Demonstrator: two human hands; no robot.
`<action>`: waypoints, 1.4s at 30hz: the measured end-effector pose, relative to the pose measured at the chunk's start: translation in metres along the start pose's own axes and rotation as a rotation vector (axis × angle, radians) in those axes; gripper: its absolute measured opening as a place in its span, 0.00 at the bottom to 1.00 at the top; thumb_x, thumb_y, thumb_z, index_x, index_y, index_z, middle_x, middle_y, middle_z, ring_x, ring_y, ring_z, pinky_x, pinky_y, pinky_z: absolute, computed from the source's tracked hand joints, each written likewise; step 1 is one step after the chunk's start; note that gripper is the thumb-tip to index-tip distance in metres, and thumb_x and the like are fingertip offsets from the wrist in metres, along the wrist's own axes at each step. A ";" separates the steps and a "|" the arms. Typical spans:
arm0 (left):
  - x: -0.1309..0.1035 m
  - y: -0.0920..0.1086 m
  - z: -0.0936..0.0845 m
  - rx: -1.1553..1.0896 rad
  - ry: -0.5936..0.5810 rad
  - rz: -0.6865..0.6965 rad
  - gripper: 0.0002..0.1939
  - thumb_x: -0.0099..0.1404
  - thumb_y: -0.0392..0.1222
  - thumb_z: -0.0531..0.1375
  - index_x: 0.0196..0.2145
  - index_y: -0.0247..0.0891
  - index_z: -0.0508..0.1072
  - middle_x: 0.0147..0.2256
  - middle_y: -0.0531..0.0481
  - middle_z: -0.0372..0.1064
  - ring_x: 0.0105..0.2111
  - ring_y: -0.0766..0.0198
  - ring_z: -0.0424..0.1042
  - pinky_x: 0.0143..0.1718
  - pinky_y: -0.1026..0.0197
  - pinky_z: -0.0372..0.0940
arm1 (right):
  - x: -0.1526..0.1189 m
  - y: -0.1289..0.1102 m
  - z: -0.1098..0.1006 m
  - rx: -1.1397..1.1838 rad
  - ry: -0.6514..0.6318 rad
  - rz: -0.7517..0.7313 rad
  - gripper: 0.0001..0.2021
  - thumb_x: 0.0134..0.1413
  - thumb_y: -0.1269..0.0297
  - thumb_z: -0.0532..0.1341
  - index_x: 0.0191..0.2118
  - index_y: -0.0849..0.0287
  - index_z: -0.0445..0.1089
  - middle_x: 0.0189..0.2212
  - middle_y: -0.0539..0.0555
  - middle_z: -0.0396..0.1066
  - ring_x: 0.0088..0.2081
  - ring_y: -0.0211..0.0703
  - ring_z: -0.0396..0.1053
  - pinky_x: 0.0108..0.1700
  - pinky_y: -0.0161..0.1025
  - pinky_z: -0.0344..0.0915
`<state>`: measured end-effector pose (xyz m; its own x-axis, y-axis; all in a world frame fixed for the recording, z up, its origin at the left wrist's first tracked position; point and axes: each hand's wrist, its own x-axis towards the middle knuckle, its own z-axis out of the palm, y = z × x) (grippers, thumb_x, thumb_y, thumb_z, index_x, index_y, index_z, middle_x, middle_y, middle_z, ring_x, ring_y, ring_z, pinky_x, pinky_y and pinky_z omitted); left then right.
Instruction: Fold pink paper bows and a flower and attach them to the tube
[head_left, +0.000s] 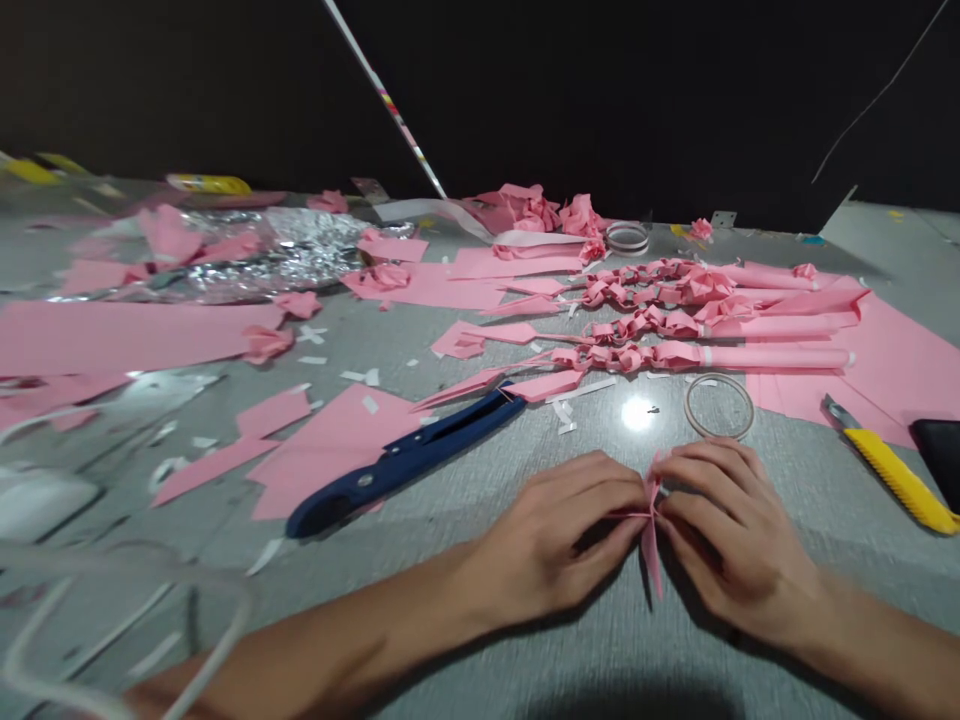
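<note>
Pinching a pink paper [652,567] at its narrow middle, left hand [566,530] and right hand [739,535] meet just above or on the table [585,665], fingertips closed, other fingers loosely curled; the paper flares above and below, with a ring [688,402] just beyond; light, even pressure close to the join should best avoid tearing.

passable: near tabletop [585,655] | blocked: ring [688,403] ahead, blue tool [382,473] left

hands [566,535] pinch pink paper [652,562] | pale ring [687,404] just beyond
</note>
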<state>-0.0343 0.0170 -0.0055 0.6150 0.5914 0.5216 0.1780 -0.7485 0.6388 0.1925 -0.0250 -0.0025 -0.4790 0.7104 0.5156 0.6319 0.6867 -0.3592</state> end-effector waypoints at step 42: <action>-0.001 -0.003 0.002 -0.037 0.039 0.081 0.06 0.75 0.31 0.62 0.48 0.35 0.76 0.42 0.42 0.82 0.40 0.60 0.80 0.43 0.59 0.77 | -0.002 -0.001 0.002 0.201 0.028 0.078 0.11 0.69 0.74 0.63 0.54 0.59 0.71 0.45 0.57 0.81 0.44 0.49 0.74 0.47 0.49 0.72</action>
<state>-0.0334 0.0182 -0.0092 0.5955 0.5410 0.5939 0.0999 -0.7834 0.6134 0.1917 -0.0268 -0.0047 -0.4142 0.7601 0.5006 0.5312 0.6485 -0.5452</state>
